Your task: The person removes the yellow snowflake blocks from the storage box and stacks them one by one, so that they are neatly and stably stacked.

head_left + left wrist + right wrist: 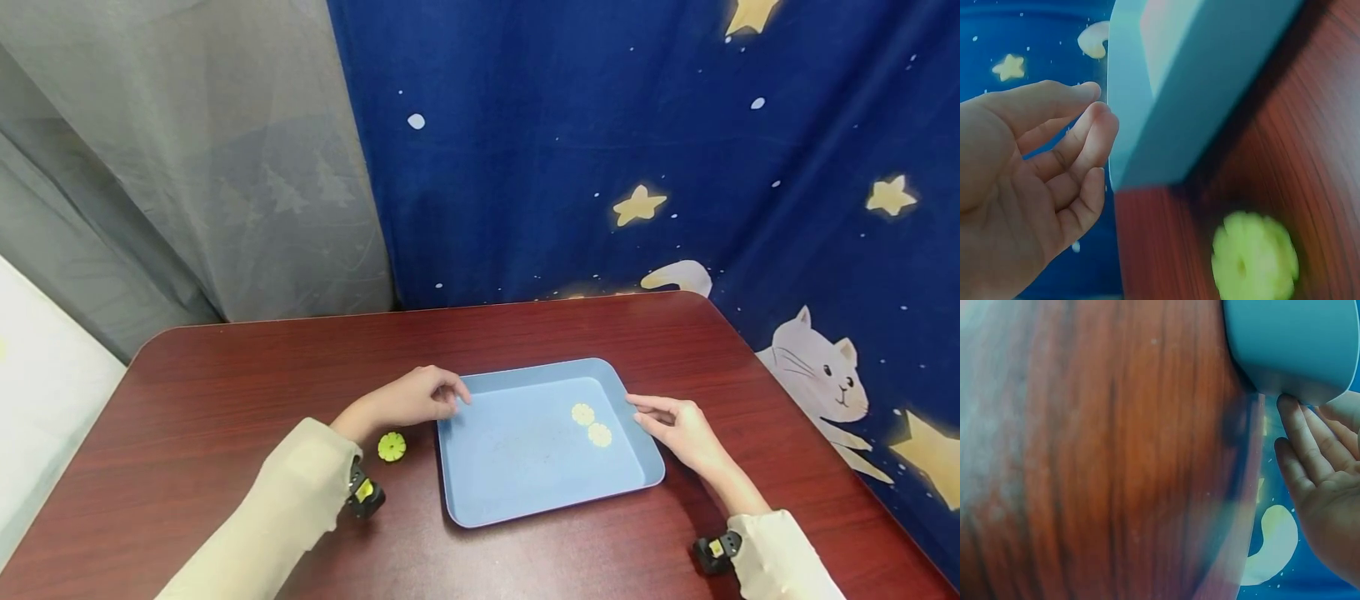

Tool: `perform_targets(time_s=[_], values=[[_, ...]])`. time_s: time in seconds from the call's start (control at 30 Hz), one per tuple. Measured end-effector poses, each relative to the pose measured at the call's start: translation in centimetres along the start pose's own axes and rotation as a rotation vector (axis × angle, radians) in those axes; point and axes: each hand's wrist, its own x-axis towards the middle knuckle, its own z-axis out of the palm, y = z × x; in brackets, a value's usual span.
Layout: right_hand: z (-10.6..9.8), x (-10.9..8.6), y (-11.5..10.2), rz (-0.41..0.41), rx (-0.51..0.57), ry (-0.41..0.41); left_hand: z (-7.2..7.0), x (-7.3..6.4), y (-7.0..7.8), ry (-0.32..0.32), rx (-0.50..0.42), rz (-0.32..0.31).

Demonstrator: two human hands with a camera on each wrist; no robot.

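Note:
A light blue rectangular tray point(525, 467) lies on the table between both hands. My left hand point(422, 395) is at its back left corner, fingers bent loosely with the fingertips right at the rim; in the left wrist view nothing shows between thumb and fingers. At the tray's right side, my right hand point(684, 429) reaches its fingertips to the outer wall, fingers nearly straight in the right wrist view. Inside the tray, toward the right, two pale yellow scalloped discs point(599, 435) lie side by side. A yellow-green flower-shaped disc point(1254, 257) rests on the table beside the left forearm.
The dark red wooden table point(247, 375) has rounded back corners. Behind it hang a grey curtain point(225, 167) and a blue curtain point(525, 167) with stars and a cat. A white surface point(45, 400) stands at the left edge.

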Motion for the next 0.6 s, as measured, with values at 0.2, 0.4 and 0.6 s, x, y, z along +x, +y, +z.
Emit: perform_targets(time_s=[0.2, 0.4, 0.6], values=[[0.1, 0.0, 0.1, -0.006, 0.001, 0.004, 1.5, 2.8, 0.7, -0.051, 0.022, 0.022], [0.2, 0.0, 0.4, -0.023, 0.009, 0.009, 3.1, 5.2, 1.3, -0.099, 0.047, 0.032], [0.2, 0.0, 0.4, -0.026, 0.018, 0.007, 4.6, 7.1, 1.9, -0.153, 0.041, 0.003]])
